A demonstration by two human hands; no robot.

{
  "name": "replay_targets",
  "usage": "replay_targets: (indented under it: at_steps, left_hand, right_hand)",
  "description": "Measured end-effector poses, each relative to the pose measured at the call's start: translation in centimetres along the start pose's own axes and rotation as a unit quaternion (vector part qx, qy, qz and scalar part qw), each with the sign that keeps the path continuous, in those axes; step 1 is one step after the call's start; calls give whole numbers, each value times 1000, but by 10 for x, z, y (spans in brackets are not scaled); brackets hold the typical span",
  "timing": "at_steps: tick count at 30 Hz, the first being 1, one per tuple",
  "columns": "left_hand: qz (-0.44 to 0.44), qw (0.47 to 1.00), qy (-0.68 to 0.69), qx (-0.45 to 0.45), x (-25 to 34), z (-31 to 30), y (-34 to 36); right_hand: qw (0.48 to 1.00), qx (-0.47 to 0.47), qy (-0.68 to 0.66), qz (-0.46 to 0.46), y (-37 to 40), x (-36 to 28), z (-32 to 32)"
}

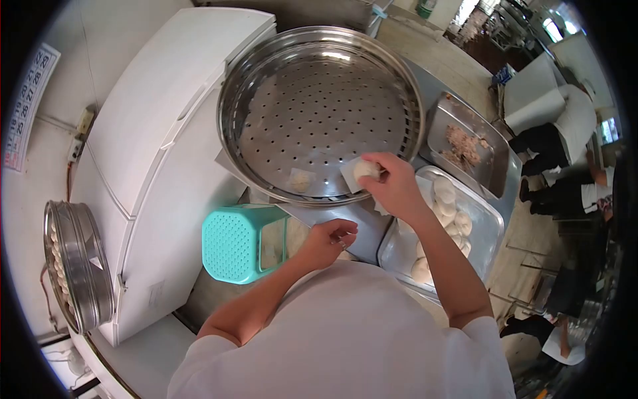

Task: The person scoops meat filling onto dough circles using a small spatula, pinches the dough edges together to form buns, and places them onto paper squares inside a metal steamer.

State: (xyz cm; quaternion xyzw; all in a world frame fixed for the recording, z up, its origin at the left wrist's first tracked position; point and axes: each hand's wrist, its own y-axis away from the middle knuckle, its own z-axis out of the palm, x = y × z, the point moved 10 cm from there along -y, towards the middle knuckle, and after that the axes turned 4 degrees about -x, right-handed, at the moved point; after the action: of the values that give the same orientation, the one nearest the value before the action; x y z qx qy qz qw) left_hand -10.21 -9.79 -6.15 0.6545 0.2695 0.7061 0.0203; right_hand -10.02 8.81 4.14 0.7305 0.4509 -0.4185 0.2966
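1. Dough bun (pixel 366 169), pale and round, sits inside the steamer tray (pixel 319 113) at about 5 o'clock, close to the near wall. It shows no clear long axis; which way its top points cannot be told under the fingers.
2. Paper square (pixel 347 174) shows on the bun's 9 o'clock side. Whether bun and paper rest fully on the floor cannot be told.
3. Right hand (pixel 397 183) grasps the bun, thumb and fingers around it from about 3 o'clock, the forearm running back toward 5.
4. Near the tray's 6:30 lies a smaller pale piece (pixel 301 181), apart from the bun.
5. Perforated floor stretches from the bun toward 11 o'clock, giving wide room to the far wall; toward 6 o'clock the raised rim (pixel 312 201) is near.
6. Left hand (pixel 331 241) hangs outside the rim at 6 o'clock, holding nothing visible, fingers loosely curled.
7. Between 3 and 4 o'clock stands a metal pan (pixel 495 169) of filling (pixel 464 145), its long axis running roughly 10 to 4.
8. Between 4 and 5 o'clock, a tray of dough pieces (pixel 463 223) lies beneath the right forearm.
9. At 7 o'clock stands a turquoise stool (pixel 232 245); toward 9, a white cabinet (pixel 153 106).
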Motion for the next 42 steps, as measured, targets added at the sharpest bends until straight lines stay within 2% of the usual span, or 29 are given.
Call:
replay_targets:
  at_steps: [2, 5, 8, 11, 17, 25, 42]
  left_hand:
    - [1, 1000, 16, 26, -12, -24, 11]
    - [3, 997, 50, 58, -30, -50, 22]
    - [6, 994, 75, 73, -37, -67, 28]
    - [22, 993, 85, 85, -38, -79, 30]
    - [-11, 996, 79, 51, -33, -90, 24]
    - [-10, 997, 68, 38, -27, -95, 19]
    - [31, 998, 48, 36, -14, -89, 19]
  right_hand:
    - [992, -27, 108, -56, -26, -6, 36]
    - [979, -96, 175, -48, -47, 15, 85]
    - [957, -149, 248, 19, -53, 22, 107]
    - [959, -185, 199, 84, -57, 40, 114]
    - [959, -158, 229, 47, -61, 28, 116]
    - [960, -162, 223, 51, -61, 32, 123]
    - [960, -152, 223, 71, -57, 39, 119]
